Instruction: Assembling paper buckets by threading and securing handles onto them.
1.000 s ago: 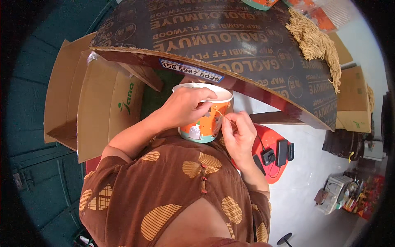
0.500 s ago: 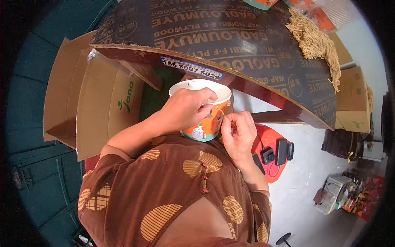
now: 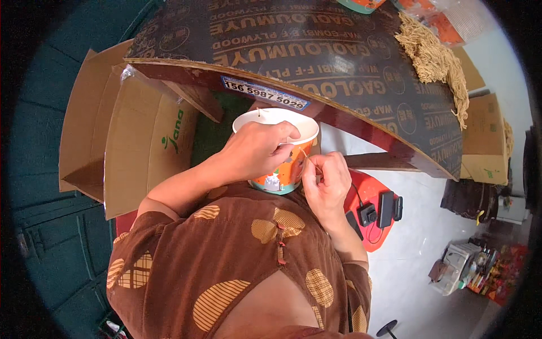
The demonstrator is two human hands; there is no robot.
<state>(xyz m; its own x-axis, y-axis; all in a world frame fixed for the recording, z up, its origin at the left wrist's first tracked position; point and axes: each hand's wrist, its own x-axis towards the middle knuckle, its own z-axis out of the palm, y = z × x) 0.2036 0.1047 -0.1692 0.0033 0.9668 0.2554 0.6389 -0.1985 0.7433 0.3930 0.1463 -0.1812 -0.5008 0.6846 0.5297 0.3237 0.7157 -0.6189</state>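
A paper bucket (image 3: 291,168), orange with a teal base and a white inside, rests upright against my lap below the table edge. My left hand (image 3: 261,148) grips its near rim, with fingers over the edge into the bucket. At the bucket's right side my right hand (image 3: 326,179) pinches a thin tan cord (image 3: 305,153) that comes out of the wall just under the rim. A short bit of the same cord shows at the far left rim. The left fingertips inside the bucket are partly hidden.
A dark plywood table (image 3: 293,51) spans the space ahead, with a bundle of tan cords (image 3: 432,53) at its right. Open cardboard boxes (image 3: 144,152) stand at the left. A red stool (image 3: 370,195) holding small black devices is to the right.
My right hand has shifted very slightly, still pinching the cord. The left hand and the bucket hold almost the same place.
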